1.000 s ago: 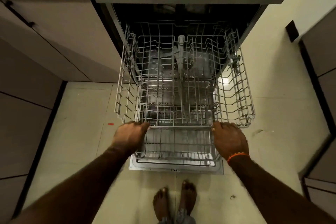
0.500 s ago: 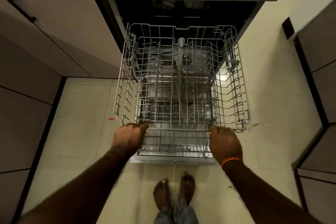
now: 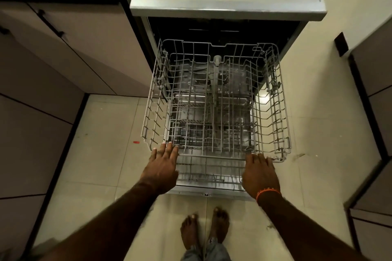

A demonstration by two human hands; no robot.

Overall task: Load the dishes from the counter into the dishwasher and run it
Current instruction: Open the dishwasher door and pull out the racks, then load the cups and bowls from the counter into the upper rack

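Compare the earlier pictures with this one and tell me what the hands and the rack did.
Both hands let go: the left hand and right hand, earlier curled over the front rim of the upper rack, now lie with straight fingers at that rim, no grip. The rack came slightly further out. The lower rack beneath stayed put, and both racks remain without dishes.

Below you, pale glossy floor tiles (image 3: 101, 154) with a small red mark (image 3: 136, 142), beige cabinet fronts (image 3: 70, 53) on your left, more cabinets (image 3: 375, 82) on your right, dim warm light.
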